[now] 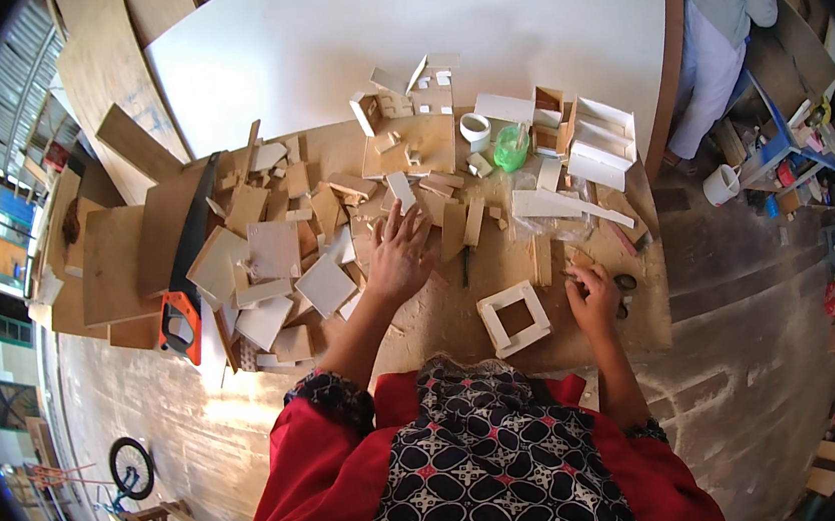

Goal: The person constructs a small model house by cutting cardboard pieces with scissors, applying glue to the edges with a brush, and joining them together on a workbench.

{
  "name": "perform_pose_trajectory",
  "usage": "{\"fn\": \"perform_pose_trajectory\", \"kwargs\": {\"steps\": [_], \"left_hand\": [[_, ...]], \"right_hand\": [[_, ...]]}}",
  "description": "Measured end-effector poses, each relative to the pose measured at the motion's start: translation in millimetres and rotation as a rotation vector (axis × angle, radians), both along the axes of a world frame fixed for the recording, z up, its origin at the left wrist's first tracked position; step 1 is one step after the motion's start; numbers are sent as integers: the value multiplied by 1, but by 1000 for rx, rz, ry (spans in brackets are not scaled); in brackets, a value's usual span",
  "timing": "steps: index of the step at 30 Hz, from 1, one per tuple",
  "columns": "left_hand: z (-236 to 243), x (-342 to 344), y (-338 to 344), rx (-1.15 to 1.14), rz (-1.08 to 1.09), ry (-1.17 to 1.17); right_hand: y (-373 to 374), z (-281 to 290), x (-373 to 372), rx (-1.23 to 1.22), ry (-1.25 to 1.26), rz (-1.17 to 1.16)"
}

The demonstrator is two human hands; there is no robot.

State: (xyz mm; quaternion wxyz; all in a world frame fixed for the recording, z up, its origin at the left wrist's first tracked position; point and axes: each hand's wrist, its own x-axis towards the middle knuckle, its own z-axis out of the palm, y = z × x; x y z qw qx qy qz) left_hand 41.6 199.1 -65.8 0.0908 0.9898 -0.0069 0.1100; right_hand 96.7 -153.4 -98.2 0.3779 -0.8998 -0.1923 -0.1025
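My left hand reaches over the middle of the workbench, its fingers stretched out. Its fingertips are at a small white-faced wood block among loose offcuts. Near the bench's right front, my right hand is closed, thumb and fingers together; whatever is between them is too small to name. A square pale wooden frame lies left of that hand. Dark-handled scissors lie just right of it, partly hidden. White-faced wood pieces are piled left of my left forearm.
An orange-handled handsaw stands at the left edge. At the back are a small wooden model, a white cup, a green plastic container and white open boxes. Another person bends over a bench at far right.
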Motion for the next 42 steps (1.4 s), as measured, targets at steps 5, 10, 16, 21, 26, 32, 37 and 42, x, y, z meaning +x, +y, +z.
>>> {"fn": "perform_pose_trajectory", "kwargs": {"steps": [5, 10, 16, 21, 26, 32, 37, 42], "left_hand": [[9, 30, 15, 32, 46, 138], [13, 12, 24, 22, 123, 94], [19, -20, 40, -235, 124, 36], [7, -62, 59, -82, 40, 24], [28, -110, 57, -246, 13, 6], [52, -191, 104, -242, 163, -117], [72, -261, 164, -262, 507, -398], [55, -304, 197, -509, 682, -457]], "right_hand": [[-6, -1, 0, 24, -13, 17], [-2, 6, -3, 60, 33, 11], [-12, 4, 5, 108, 229, 17], [10, 30, 7, 300, 211, -56], [121, 94, -14, 253, 183, 206], [263, 79, -81, -333, 108, 476], [298, 68, -86, -320, 148, 458], [305, 69, -74, -318, 166, 468]]}}
